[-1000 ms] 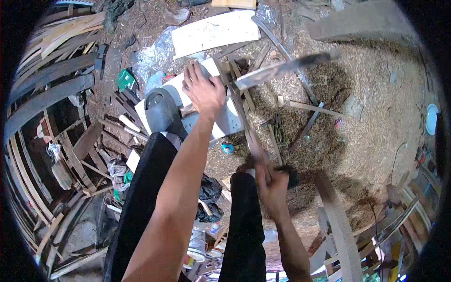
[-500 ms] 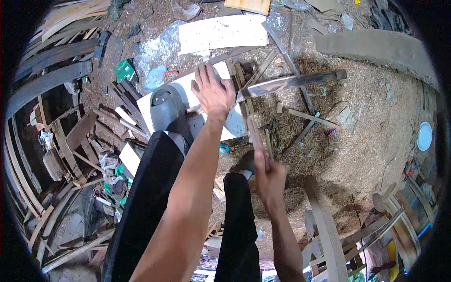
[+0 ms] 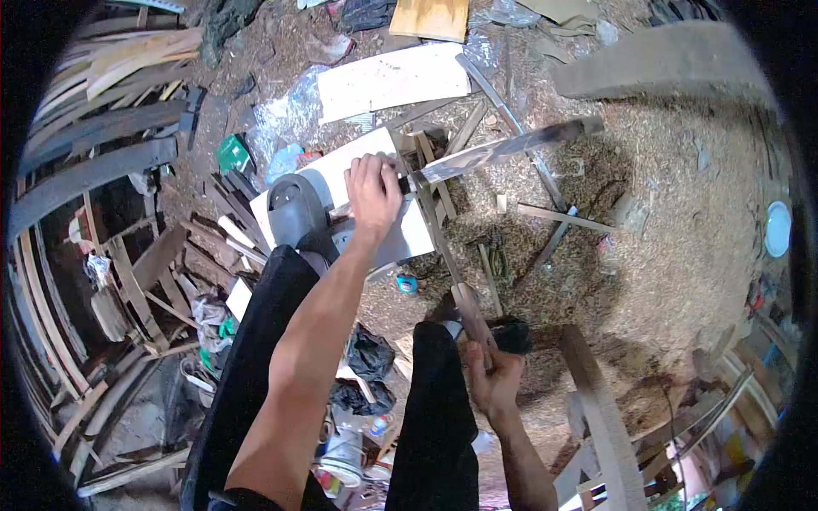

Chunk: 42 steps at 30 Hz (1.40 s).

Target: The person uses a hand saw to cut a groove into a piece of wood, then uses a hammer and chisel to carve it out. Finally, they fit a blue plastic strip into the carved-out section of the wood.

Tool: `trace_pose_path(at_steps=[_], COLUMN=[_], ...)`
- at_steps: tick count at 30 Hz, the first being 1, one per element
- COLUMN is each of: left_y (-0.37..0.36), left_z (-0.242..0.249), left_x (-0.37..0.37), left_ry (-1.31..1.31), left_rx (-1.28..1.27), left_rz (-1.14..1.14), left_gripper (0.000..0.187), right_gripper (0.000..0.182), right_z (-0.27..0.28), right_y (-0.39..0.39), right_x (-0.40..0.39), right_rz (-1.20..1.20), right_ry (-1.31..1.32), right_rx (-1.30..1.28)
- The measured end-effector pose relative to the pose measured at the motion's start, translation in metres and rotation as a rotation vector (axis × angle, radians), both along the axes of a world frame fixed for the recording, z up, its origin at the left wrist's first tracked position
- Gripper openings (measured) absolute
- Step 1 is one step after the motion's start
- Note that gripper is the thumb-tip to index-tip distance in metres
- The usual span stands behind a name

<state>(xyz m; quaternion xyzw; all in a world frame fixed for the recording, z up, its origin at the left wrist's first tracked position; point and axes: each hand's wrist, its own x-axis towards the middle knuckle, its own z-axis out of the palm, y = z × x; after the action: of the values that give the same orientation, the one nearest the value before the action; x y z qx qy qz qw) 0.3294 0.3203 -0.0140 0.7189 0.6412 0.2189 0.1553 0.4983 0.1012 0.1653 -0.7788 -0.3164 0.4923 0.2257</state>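
Note:
My left hand is closed over the near end of a long strip and presses it against a white block. The strip sticks out to the right, past the block's edge. My right hand grips the wooden handle of a tool like a handsaw. Its narrow blade runs up along the block's right edge and meets the strip just right of my left hand. A grey clog on my foot rests on the block, left of that hand.
Sawdust and wood offcuts cover the ground to the right. A white panel lies beyond the block. Stacked timber fills the left side. A thick beam stands at the lower right, and a curved slab lies at the upper right.
The right hand has moved down and slightly right with the tool, showing more blade. The left hand's spread fingers have drawn together over the strip. The view has shifted a little.

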Motion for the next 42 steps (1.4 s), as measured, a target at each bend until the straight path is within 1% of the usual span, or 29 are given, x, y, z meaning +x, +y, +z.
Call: trace_pose_path(at_steps=[1,2,3,5,6,8,10,11,13,14,15,17,18,19,20,21,22,23,26,27,28,29,31,32,34,36,38,41,42], left_y=[-0.007,-0.013,-0.014,-0.011,-0.008,-0.005,-0.002,-0.005,0.003,0.004,0.008,0.013,0.017,0.018,0.019,0.019,0.019,0.015,0.021,0.021,0.022,0.024,0.023,0.022,0.024,0.024,0.025,0.024,0.023], left_z=[0.0,-0.003,-0.004,-0.005,-0.008,-0.004,-0.009,-0.009,-0.009,-0.007,-0.002,0.004,0.008,0.0,-0.008,-0.011,-0.013,-0.015,-0.019,-0.017,-0.015,-0.013,-0.019,-0.02,-0.017,-0.016,-0.015,-0.015,-0.017], left_x=[-0.004,-0.003,0.001,0.011,0.018,0.035,0.042,0.039,0.036,0.029,0.028,0.032,0.033,0.034,0.035,0.037,0.04,0.039,0.037,0.038,0.039,0.039,0.036,0.036,0.04,0.042,0.04,0.04,0.04], left_ry=[-0.023,-0.076,-0.07,-0.075,-0.046,-0.048,-0.047,-0.045,-0.156,-0.161,-0.157,0.02,-0.016,-0.018,0.017,0.05,0.052,0.055,0.106,0.103,0.144,0.189,0.182,0.177,0.145,0.152,0.17,0.192,0.213], left_rx=[-0.008,0.07,0.066,0.059,0.055,0.037,0.037,0.034,-0.011,-0.173,-0.17,-0.088,-0.226,-0.235,-0.075,0.088,0.011,-0.001,-0.081,-0.086,-0.111,-0.136,-0.104,-0.09,-0.086,-0.096,-0.105,-0.128,-0.115], left_rz=[-0.11,-0.114,-0.124,-0.011,0.015,0.056,0.148,0.159,0.253,0.224,0.227,0.21,0.247,0.247,0.275,0.3,0.345,0.347,0.306,0.299,0.303,0.312,0.303,0.31,0.324,0.315,0.314,0.309,0.298], left_gripper=[0.01,0.011,0.011,0.017,0.024,0.026,0.035,0.035,0.038,0.033,0.033,0.028,0.032,0.032,0.038,0.044,0.051,0.051,0.051,0.051,0.053,0.055,0.058,0.059,0.059,0.059,0.061,0.061,0.061], right_gripper=[0.037,0.037,0.037,0.038,0.038,0.039,0.04,0.04,0.041,0.041,0.042,0.042,0.043,0.044,0.043,0.043,0.042,0.042,0.043,0.046,0.049,0.058,0.047,0.047,0.042,0.038,0.036,0.038,0.039], right_z=[-0.003,-0.005,-0.006,-0.011,-0.011,-0.011,-0.011,-0.009,-0.009,-0.009,-0.008,-0.009,-0.013,-0.016,-0.019,-0.026,-0.035,-0.04,-0.051,-0.06,-0.068,-0.085,-0.064,-0.061,-0.047,-0.012,0.016,0.005,-0.012], right_y=[-0.004,-0.005,-0.004,-0.011,-0.011,-0.013,-0.015,-0.016,-0.01,-0.01,-0.013,-0.017,-0.018,-0.02,-0.018,-0.018,-0.018,-0.016,0.04,0.065,0.091,0.109,0.128,0.123,0.091,0.062,0.038,0.042,0.06], right_x=[0.004,0.009,0.013,0.017,0.018,0.019,0.022,0.021,0.019,0.018,0.018,0.021,0.023,0.022,0.02,0.018,0.016,0.014,-0.006,-0.012,-0.018,-0.024,-0.021,-0.02,-0.015,-0.009,0.0,-0.003,-0.007], right_rz=[-0.016,-0.018,-0.014,0.04,0.026,0.014,-0.004,0.006,0.06,0.062,0.056,0.053,0.027,-0.001,0.0,0.001,-0.003,-0.005,-0.03,0.02,0.02,-0.011,-0.011,-0.009,-0.079,-0.033,-0.002,0.004,0.004], right_ry=[0.008,0.005,-0.001,-0.007,0.003,0.012,0.014,0.016,-0.019,-0.014,-0.013,-0.015,0.002,0.019,0.001,-0.002,0.0,0.006,-0.041,-0.092,-0.075,-0.072,0.013,0.01,0.046,-0.015,0.0,-0.024,-0.08], right_rx=[0.0,0.052,0.106,0.062,0.116,0.168,0.09,0.087,0.161,0.169,0.162,0.146,0.151,0.155,0.213,0.204,0.162,0.117,0.216,0.207,0.193,0.233,0.115,0.109,0.053,0.015,-0.115,-0.061,-0.043])
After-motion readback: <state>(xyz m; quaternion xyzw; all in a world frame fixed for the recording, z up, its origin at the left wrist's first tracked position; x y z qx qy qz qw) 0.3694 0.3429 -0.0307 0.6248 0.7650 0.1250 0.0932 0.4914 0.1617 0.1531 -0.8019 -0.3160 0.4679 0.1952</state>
